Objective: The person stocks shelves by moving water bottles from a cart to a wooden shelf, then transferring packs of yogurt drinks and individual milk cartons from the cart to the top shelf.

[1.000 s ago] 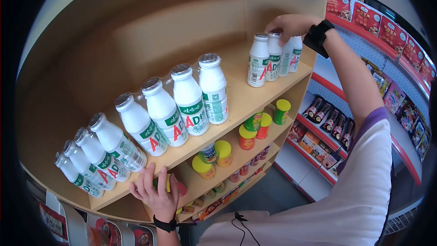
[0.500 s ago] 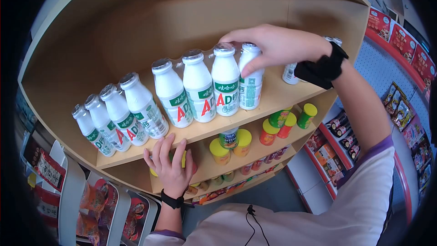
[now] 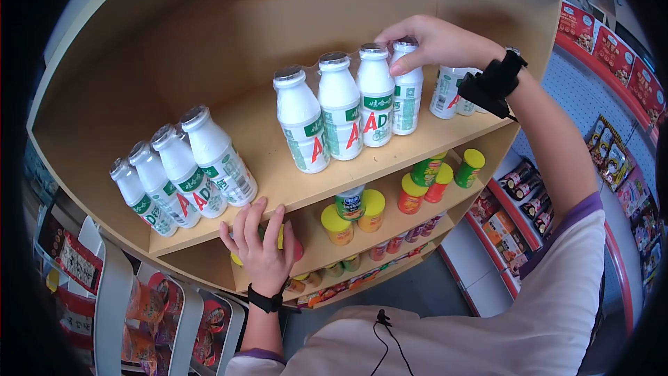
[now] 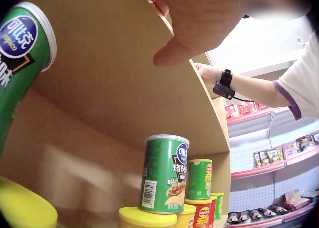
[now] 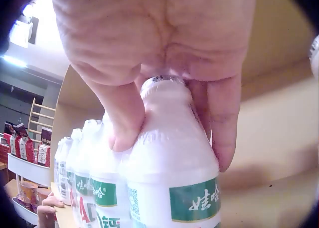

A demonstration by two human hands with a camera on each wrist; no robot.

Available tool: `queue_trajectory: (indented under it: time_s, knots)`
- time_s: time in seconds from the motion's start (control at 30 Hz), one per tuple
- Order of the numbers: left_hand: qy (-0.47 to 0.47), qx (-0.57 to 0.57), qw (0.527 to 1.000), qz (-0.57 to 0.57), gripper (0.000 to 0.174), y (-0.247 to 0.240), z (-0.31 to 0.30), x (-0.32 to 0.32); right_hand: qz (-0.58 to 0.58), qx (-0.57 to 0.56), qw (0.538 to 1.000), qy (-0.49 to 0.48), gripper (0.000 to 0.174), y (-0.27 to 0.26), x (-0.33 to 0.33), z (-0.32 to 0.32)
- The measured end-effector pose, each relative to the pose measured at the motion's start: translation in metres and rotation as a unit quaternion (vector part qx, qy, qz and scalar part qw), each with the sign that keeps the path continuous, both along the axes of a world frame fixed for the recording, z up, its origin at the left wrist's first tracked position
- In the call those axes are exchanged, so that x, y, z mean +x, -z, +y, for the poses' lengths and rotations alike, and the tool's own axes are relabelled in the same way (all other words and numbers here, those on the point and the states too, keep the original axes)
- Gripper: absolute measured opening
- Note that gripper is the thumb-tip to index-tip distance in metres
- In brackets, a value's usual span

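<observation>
right hand (image 3: 435,42): clamped over the cap of the rightmost bottle in the shrink-wrapped four-pack of white plastic bottles with green labels (image 3: 348,108)
four-pack spot: upright on the curved wooden shelf (image 3: 390,160), just beside the loose white bottles (image 3: 445,90) at far right
left hand (image 3: 261,244): fingers pretty straight, just resting on the shelf's front edge
down below: yellow-lidded snack cans (image 3: 351,203)

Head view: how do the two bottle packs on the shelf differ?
The right hand grips the right pack by its end cap; the left pack is untouched. The right pack stands mid-shelf beside loose bottles; the left pack stands at the left end. Both hold white, green-labelled bottles.
</observation>
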State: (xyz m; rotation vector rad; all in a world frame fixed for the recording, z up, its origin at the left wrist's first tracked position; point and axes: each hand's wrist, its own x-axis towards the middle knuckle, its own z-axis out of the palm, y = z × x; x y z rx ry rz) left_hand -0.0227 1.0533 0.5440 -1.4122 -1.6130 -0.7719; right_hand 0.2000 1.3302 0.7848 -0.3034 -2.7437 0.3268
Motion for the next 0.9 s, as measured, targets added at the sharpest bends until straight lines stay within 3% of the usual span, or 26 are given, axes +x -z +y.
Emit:
queue_trajectory:
  time_s: [0.67,0.9]
  knots:
    - [0.012,0.014,1.000,-0.020,0.045,0.004,0.002,0.000,0.027,-0.011,0.998,0.050,0.054,0.016,0.006,-0.002]
    - [0.032,0.014,0.999,-0.009,0.048,0.006,0.001,-0.007,-0.005,-0.102,0.994,0.039,0.053,0.011,0.005,-0.003]
